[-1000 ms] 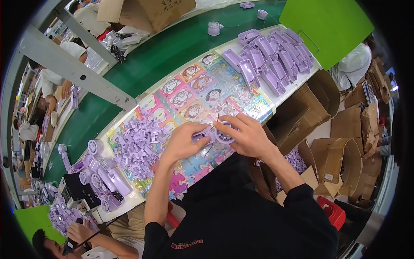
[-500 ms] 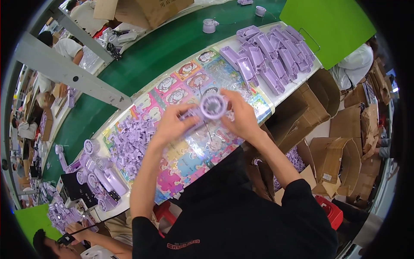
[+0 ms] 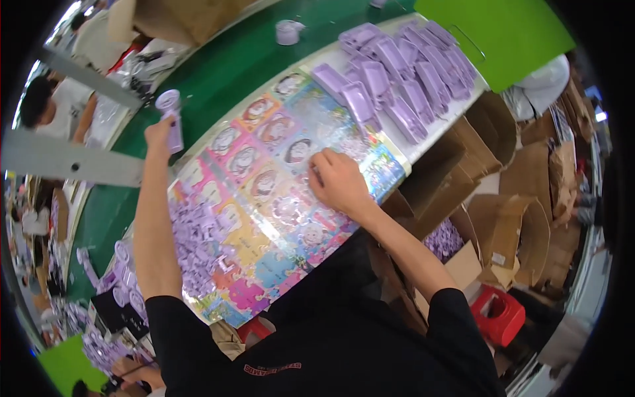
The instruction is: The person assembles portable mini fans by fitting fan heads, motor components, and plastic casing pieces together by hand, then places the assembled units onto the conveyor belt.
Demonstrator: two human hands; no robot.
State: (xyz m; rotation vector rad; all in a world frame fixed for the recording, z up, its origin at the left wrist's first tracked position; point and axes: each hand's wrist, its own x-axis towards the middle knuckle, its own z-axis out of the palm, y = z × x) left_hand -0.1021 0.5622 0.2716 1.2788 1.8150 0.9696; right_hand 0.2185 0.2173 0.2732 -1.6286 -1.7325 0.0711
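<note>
Head view | left hand [image 3: 159, 137] is gripping a lilac plastic round-headed device [image 3: 169, 106] by its handle, round end projecting forward, above green belt [image 3: 218, 73] | right hand [image 3: 338, 180] is arching half-curled over colourful printed sheet [image 3: 268, 258], contents hidden

The left hand [image 3: 159, 137] hid part of the round-headed purple piece [image 3: 176, 136]. Whatever lay beneath the curled fingers of the right hand [image 3: 338, 180] was hidden. At far left, the view's edge cut off a cardboard box [image 3: 182, 18]; at near left, a co-worker's head [image 3: 80, 390]. Purple bits [image 3: 444, 239] on the right were too small to distinguish.
</note>
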